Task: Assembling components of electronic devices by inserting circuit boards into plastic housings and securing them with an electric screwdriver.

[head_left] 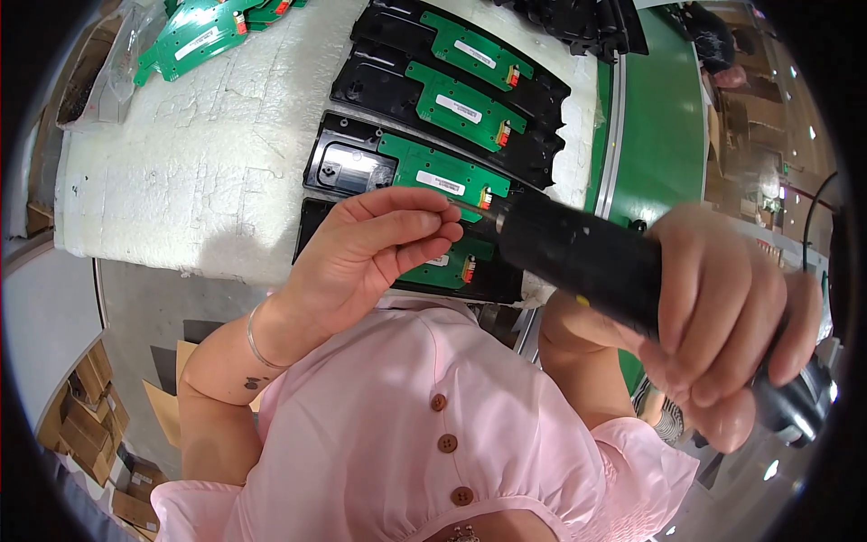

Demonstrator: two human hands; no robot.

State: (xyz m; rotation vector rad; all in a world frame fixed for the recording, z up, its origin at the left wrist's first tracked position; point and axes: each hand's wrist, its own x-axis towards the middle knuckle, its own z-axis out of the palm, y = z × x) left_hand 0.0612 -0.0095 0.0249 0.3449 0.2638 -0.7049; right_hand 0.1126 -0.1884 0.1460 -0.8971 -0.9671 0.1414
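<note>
My right hand is wrapped round a black electric screwdriver, held sideways with its bit pointing left. At the bit's tip, the thumb and fingers of my left hand are pinched together; whatever lies between them is too small to make out. Beneath and beyond the hands, several black plastic housings lie in a row, each bearing a green circuit board. The nearest housing's board is partly covered by my left hand. Just past it, another board with a white label and a red-and-white connector sits in its housing.
A white foam slab carries the housings. Loose green circuit boards are piled at its far left, beside a clear plastic bag. Black parts lie at the far edge. To the right runs a green work surface. Cardboard boxes stand lower left.
</note>
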